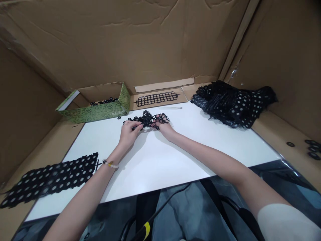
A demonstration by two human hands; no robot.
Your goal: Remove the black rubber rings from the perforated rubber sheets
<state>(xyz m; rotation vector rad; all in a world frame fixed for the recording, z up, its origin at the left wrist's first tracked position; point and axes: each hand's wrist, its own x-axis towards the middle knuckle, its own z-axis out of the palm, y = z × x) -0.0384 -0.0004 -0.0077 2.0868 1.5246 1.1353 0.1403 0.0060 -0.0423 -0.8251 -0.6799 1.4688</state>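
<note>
A black sheet full of round holes (160, 117), crumpled into a bunch, is held just above the white board (160, 160). My right hand (164, 129) grips its right end, with fingertips showing through the holes. At the bunch's left side my left hand (130, 131) is closed, thumb and fingers pinched on the black material. Small black rings (135, 118) cluster beside the left fingers; whether they are loose or attached to the sheet I cannot tell. One loose black ring (119, 117) lies on the board to the left.
A green patterned box (97, 112) holding black rings stands back left. A flat holed sheet (157, 99) and a white pen (170, 108) lie behind my hands. Stacked perforated sheets (233, 103) are back right, more sheets (52, 179) front left. Several rings (313, 149) lie far right.
</note>
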